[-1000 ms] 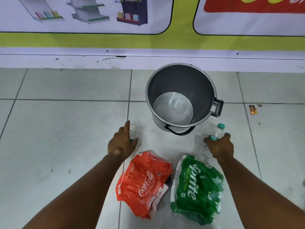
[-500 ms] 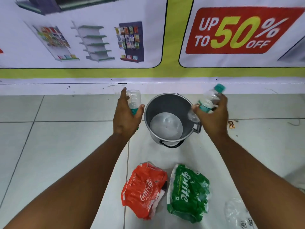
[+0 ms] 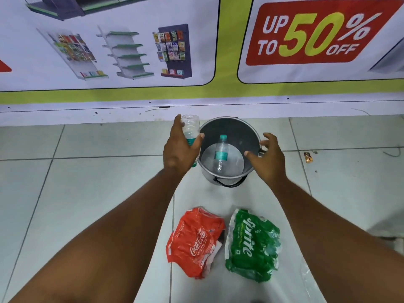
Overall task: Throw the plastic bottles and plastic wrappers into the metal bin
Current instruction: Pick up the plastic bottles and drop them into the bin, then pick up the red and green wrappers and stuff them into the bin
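The metal bin (image 3: 244, 130) stands on the tiled floor by the wall. Inside it lies a clear plastic bottle (image 3: 221, 152) with a teal cap and label. My left hand (image 3: 180, 149) is at the bin's left rim, shut on a second clear bottle (image 3: 190, 127) held bottom up. At the bin's right rim my right hand (image 3: 267, 156) hovers with fingers spread and nothing in it. Nearer to me on the floor lie a red Coca-Cola wrapper (image 3: 194, 242) and a green Sprite wrapper (image 3: 252, 243), side by side.
A clear plastic film (image 3: 310, 278) lies on the floor at the lower right, partly under my right arm. A small brown scrap (image 3: 308, 157) sits right of the bin. A printed banner (image 3: 218, 47) covers the wall behind the bin.
My right hand let go of its bottle, which now lies in the bin; the fingers have spread. My left hand still holds its bottle beside the rim.
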The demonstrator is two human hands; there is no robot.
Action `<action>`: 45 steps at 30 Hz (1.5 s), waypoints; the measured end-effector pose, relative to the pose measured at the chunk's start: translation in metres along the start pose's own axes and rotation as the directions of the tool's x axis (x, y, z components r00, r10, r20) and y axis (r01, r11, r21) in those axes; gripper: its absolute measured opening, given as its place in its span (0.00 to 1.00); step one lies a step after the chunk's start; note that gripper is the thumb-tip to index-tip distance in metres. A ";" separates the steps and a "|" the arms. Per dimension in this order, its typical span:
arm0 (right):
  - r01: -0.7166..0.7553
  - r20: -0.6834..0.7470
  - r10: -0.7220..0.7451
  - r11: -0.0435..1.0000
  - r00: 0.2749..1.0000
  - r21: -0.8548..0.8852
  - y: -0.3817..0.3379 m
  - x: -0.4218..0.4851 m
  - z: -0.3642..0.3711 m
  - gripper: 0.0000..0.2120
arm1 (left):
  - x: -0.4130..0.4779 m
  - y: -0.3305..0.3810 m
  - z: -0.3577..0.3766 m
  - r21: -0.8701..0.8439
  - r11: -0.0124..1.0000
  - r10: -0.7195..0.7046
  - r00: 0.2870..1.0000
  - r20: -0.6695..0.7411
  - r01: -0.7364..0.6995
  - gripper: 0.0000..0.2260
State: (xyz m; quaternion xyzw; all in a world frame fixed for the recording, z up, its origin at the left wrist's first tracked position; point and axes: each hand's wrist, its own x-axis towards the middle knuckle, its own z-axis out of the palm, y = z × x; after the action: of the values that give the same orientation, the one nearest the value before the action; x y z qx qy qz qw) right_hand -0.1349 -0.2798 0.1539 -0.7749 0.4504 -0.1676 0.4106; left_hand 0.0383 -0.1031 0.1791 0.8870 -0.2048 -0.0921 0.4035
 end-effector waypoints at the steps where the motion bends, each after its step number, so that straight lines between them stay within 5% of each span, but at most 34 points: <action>1: -0.018 0.004 0.018 1.000 1.000 -0.012 0.011 -0.009 -0.006 0.37 | -0.001 0.004 0.003 0.002 1.000 0.004 1.000 0.004 -0.004 0.34; 7: -0.035 0.013 0.037 0.990 0.999 -0.133 0.057 -0.032 -0.043 0.35 | 0.006 0.036 0.025 -0.012 0.996 0.088 0.996 0.032 -0.088 0.34; 16: 0.130 -0.050 -0.139 0.980 0.989 -0.154 0.035 0.001 -0.087 0.37 | 0.013 0.065 0.045 -0.011 0.984 0.180 0.979 0.094 -0.180 0.40; 26: 0.294 0.115 -0.275 0.930 0.955 -0.222 0.010 -0.032 -0.069 0.38 | -0.050 0.020 0.023 0.326 0.882 0.295 0.939 0.177 -0.339 0.39; 30: 0.345 0.135 -0.324 0.920 0.936 -0.187 0.005 -0.066 -0.049 0.38 | -0.099 -0.015 0.011 0.362 0.885 0.228 0.950 0.212 -0.294 0.38; 34: 0.274 0.268 -0.195 0.914 0.943 -0.300 0.044 -0.112 -0.027 0.40 | -0.157 -0.062 0.016 0.415 0.882 0.088 0.944 0.318 -0.222 0.38; 37: 0.290 0.480 -0.013 0.810 0.877 -0.510 0.098 -0.139 -0.013 0.49 | -0.185 -0.106 0.029 0.491 0.807 0.016 0.843 0.538 -0.328 0.43; 41: 0.409 0.653 0.272 0.595 0.707 -0.691 0.175 -0.160 0.003 0.69 | -0.200 -0.160 0.052 0.489 0.551 -0.016 0.578 0.816 -0.676 0.57; 45: 0.499 0.672 0.317 0.478 0.669 -0.723 0.220 -0.167 0.032 0.74 | -0.196 -0.198 0.079 0.529 0.359 -0.120 0.525 0.843 -0.768 0.68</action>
State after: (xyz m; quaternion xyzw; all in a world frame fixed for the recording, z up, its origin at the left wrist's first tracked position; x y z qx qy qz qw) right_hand -0.3274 -0.1814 -0.0203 -0.8914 0.2156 0.3884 0.0901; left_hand -0.1070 0.0462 -0.0224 0.7459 -0.5694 -0.2471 -0.2414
